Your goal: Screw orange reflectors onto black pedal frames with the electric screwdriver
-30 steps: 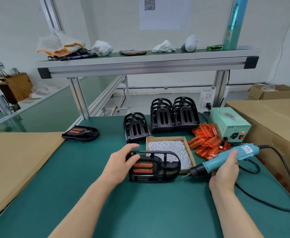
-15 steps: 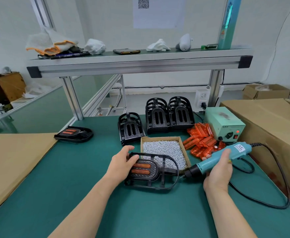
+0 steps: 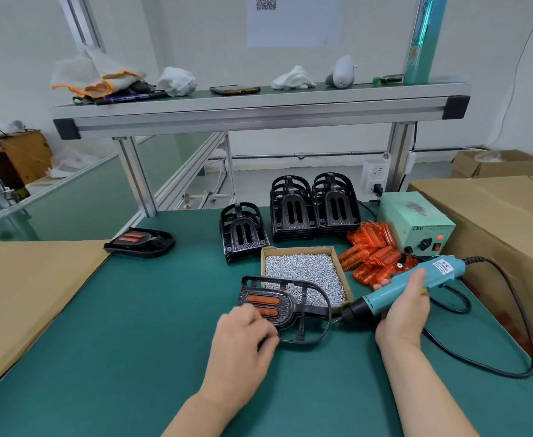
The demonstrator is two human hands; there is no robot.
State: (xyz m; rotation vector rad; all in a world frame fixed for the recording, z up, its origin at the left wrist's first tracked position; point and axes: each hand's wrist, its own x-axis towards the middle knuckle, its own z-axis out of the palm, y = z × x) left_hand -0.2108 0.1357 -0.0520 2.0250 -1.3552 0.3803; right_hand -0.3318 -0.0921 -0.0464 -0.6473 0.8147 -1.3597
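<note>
Our left hand [image 3: 243, 339] curls its fingers over the near edge of the pedal frame [image 3: 287, 305]. The frame lies flat on the green tabletop [image 3: 132, 342], just in front of the box of screws [image 3: 303, 271]. Two orange reflectors [image 3: 263, 300] sit in its slots. Our right hand [image 3: 403, 313] wraps around the barrel of the electric screwdriver [image 3: 416, 280]. The bit points at the frame's rounded right end. It is close to the frame, though we cannot tell whether it touches.

We judge the frame to be light, stiff moulded plastic, an open cage around one solid plate. Being so light, it will likely skate on the smooth mat when the driver pushes. We should pin it down at the plate beside the reflectors, not by the thin outer hoop, which looks able to flex. The reflectors look thin and brittle, so too hard a drive could crack them.

Behind the box stand stacks of bare frames [image 3: 315, 206], with loose reflectors [image 3: 372, 253] heaped to their right.
</note>
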